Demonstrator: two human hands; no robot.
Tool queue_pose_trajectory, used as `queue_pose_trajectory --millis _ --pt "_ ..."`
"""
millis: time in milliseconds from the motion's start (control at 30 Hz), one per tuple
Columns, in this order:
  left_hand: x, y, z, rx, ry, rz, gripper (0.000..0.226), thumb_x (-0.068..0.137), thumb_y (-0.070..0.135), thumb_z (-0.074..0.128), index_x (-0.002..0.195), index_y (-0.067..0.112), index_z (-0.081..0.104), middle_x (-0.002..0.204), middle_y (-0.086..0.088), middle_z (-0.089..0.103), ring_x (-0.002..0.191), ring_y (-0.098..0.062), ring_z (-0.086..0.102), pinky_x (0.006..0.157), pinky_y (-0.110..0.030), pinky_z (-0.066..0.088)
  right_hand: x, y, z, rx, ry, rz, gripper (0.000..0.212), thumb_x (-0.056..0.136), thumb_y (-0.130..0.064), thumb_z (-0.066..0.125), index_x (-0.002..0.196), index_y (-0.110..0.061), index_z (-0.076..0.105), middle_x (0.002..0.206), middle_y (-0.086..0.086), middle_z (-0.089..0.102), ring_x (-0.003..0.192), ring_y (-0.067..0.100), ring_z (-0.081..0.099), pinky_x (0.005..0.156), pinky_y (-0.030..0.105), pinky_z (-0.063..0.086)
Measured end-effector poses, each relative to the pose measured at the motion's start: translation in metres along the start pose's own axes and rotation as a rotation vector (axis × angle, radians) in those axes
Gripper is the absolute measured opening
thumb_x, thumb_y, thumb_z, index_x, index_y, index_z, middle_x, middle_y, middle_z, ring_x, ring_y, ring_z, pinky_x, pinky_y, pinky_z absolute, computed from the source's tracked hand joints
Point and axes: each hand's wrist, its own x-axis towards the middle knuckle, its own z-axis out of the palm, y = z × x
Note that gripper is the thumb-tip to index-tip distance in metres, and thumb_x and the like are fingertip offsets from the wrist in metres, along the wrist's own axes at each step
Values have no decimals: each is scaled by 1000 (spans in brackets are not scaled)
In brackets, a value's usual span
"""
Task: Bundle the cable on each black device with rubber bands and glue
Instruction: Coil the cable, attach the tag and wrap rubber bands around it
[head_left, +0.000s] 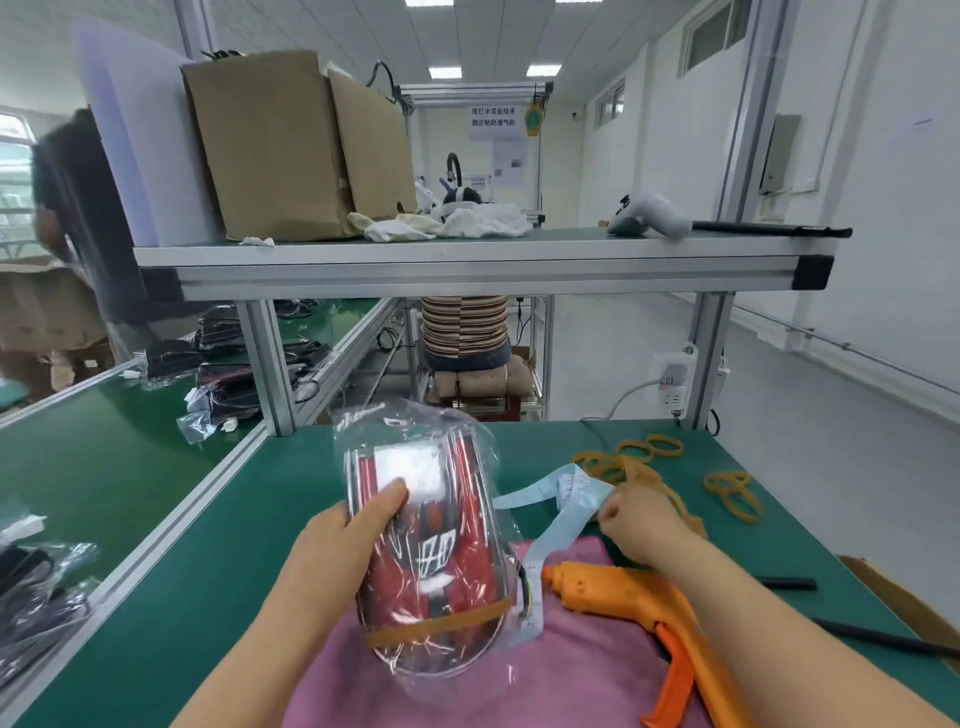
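1. The red and black oval device in a clear, crinkled plastic bag (431, 545) is held tilted above the soft pink cloth (571, 670) by the left hand (358, 525), which is wrapped round its upper left edge
2. The pale blue flat ribbon cable (566, 514) is led from the device's lower right side up to the right hand (639, 525); it seems to be pinched there by the curled fingers, though the grip is partly hidden
3. One tan rubber band (441, 621) is stretched across the lower end of the bag
4. Folding the cable is judged to be the step in hand: the thin strip should be laid in even loops against the device, without sharp creases
5. Loose tan rubber bands (649, 449) are spread on the matte green table (234, 545), and the orange hard-plastic glue gun (623, 592) is rested on the cloth with its nozzle just beside the cable
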Motion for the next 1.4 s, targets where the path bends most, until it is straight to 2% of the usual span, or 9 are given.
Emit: queue_pose_trajectory --millis 233,367,467,767,967,1100,1233,1300,1400 --pt "-1 -19 1 -83 -255 -359 63 67 67 74 91 9 79 90 -15 76 84 -32 75 90 -42 57 18 8 21 -167 63 35 18 89 -8 53 95 -18 67 85 -3 61 77 16 57 68 27 49" --pt "-3 -32 5 -87 -262 -379 32 82 46 74 78 14 80 81 -13 77 69 -26 75 63 -30 60 17 11 29 -204 133 23 17 88 -10 51 97 -22 60 84 -6 57 77 14 52 63 27 43" --pt "-4 -40 7 72 -311 -308 29 92 44 63 95 19 78 86 -3 78 78 -20 76 76 -31 59 16 16 32 -172 149 7 17 89 -9 46 93 -23 56 98 -3 64 80 15 53 65 27 43" --pt "1 -44 -2 526 -290 -139 40 92 64 47 94 32 70 87 11 73 82 0 68 82 -17 49 9 17 27 -158 170 11 28 88 -7 47 70 -27 40 72 -11 46 66 8 46 52 22 34" --pt "1 -48 -7 656 -234 -117 46 91 68 43 67 31 54 68 13 61 66 1 59 62 -15 43 -2 8 12 -171 116 52 18 89 -7 50 96 -19 61 93 -4 60 83 16 57 67 27 48" --pt "-1 -48 -7 795 90 -21 53 86 76 40 76 26 55 81 10 62 76 -10 62 72 -28 51 -18 -20 -23 -90 186 -43 15 87 -9 52 92 -15 65 95 2 67 85 20 62 72 32 55" --pt "-1 -28 2 517 262 317 24 89 49 60 107 34 59 101 20 55 99 -4 57 82 -28 44 -45 -65 -54 99 200 -339 16 82 -6 56 81 -12 71 83 0 69 78 14 64 67 28 55" --pt "-4 -14 7 288 169 407 28 86 39 68 113 39 61 111 28 58 109 8 52 92 -22 41 -61 -88 -62 237 37 -487 15 80 -8 63 75 -20 70 74 -12 65 68 1 58 55 13 45" --pt "-11 7 11 104 -50 433 50 73 45 80 120 47 60 122 29 59 119 11 49 99 -19 37 -77 -108 -64 342 -228 -667 15 77 -7 70 75 -21 68 70 -12 64 61 0 55 58 13 45"
